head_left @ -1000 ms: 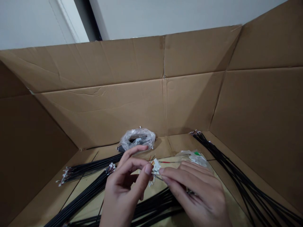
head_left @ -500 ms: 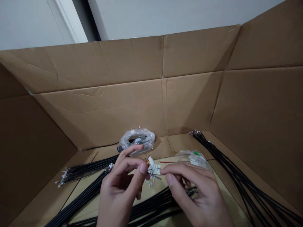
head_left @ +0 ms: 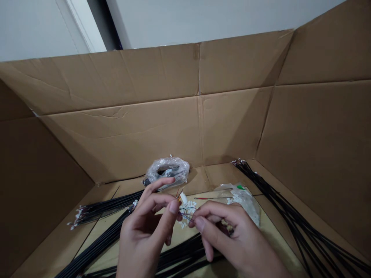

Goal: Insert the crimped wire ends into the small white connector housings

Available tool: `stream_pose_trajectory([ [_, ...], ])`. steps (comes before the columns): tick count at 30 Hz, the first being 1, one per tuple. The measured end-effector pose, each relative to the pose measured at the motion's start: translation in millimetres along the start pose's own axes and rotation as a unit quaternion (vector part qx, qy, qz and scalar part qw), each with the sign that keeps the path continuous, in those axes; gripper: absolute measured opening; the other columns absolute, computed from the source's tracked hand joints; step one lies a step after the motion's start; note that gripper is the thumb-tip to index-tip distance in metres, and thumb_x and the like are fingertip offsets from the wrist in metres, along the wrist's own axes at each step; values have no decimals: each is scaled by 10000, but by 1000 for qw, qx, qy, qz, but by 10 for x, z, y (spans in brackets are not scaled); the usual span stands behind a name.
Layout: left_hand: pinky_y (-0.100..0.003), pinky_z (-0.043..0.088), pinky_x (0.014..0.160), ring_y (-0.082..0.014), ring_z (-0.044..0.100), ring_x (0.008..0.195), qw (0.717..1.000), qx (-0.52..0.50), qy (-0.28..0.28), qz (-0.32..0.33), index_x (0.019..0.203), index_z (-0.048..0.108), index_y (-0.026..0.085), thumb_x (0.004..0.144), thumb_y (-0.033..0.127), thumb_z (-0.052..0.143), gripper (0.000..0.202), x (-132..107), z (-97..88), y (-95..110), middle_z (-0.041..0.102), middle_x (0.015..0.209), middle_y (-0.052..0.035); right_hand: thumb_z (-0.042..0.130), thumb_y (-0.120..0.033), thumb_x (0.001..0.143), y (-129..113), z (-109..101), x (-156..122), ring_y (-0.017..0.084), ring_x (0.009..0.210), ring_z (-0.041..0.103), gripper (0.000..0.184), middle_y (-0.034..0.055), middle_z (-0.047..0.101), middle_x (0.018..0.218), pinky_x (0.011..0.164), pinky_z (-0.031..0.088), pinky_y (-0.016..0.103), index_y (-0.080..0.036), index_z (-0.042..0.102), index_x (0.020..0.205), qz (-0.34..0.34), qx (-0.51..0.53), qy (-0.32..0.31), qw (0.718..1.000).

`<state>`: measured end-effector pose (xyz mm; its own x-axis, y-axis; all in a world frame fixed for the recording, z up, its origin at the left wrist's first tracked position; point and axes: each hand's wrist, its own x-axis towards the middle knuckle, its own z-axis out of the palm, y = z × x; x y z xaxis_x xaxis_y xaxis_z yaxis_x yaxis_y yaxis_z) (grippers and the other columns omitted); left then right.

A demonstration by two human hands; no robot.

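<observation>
My left hand (head_left: 147, 227) pinches a small white connector (head_left: 183, 198) between thumb and index finger. Thin coloured wires (head_left: 186, 217), some dark and some orange, fan out from that pinch. On the right, the thumb and index finger of my right hand (head_left: 232, 235) are closed on the free ends of the dark wires. Behind and below the fingertips lies a pile of small white connectors (head_left: 185, 223). Under both hands runs a bundle of black cables (head_left: 181, 253), partly covered by them.
Cardboard walls (head_left: 145, 131) enclose the work area. A plastic-wrapped coil (head_left: 181, 166) sits at the back. Black cable bundles lie at left (head_left: 98, 241) and right (head_left: 278, 208). A clear bag of white pieces (head_left: 249, 200) and a thin red-tipped tool (head_left: 203, 198) are near my right hand.
My right hand has moved slightly left and its fingertips have closed on the dark wire ends. My left hand keeps its pinch, almost unmoved.
</observation>
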<state>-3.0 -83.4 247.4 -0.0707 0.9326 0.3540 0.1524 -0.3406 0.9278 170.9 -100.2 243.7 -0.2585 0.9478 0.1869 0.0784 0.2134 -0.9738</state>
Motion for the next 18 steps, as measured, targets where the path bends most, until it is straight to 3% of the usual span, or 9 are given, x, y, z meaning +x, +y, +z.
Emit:
stream_pose_trajectory([
  [3, -197, 446, 377, -187, 725, 758, 1000, 12, 3, 4, 729, 780, 231, 892, 484, 749, 303, 1, -5, 4, 726, 1261, -107, 565, -304, 975, 12, 9, 15, 126, 481, 518, 226, -56, 551, 495, 499, 372, 238, -209, 746, 878, -29, 10, 9, 999],
  [6, -194, 513, 465, -270, 737, 1022, 1000, 18, 1, 20, 706, 770, 239, 868, 452, 779, 267, 6, 7, 17, 731, 1233, -110, 542, -272, 984, 25, 7, 19, 113, 483, 514, 229, -60, 542, 513, 502, 392, 221, -200, 702, 837, -56, 4, 24, 998],
  [8, -203, 564, 552, -285, 720, 1103, 999, 18, -9, 30, 693, 758, 241, 855, 428, 798, 251, 15, 20, 27, 727, 1212, -107, 540, -267, 986, 33, 0, 20, 105, 486, 513, 247, -60, 537, 524, 513, 407, 215, -200, 676, 791, -78, -3, 46, 996],
  [14, -214, 557, 558, -293, 721, 1101, 1000, 1, -23, 17, 703, 739, 234, 829, 402, 830, 229, 32, 33, 18, 670, 1329, -92, 559, -231, 975, 22, -23, 15, 100, 460, 519, 277, -60, 543, 489, 492, 413, 207, -197, 693, 735, -105, -37, 81, 990],
  [18, -178, 422, 425, -269, 731, 1025, 999, 3, -36, 18, 727, 744, 228, 826, 382, 830, 203, 22, 3, 3, 646, 1362, -94, 567, -200, 962, 2, 1, -3, 83, 405, 513, 297, -67, 533, 459, 443, 402, 182, -182, 720, 708, -123, -71, 112, 983],
])
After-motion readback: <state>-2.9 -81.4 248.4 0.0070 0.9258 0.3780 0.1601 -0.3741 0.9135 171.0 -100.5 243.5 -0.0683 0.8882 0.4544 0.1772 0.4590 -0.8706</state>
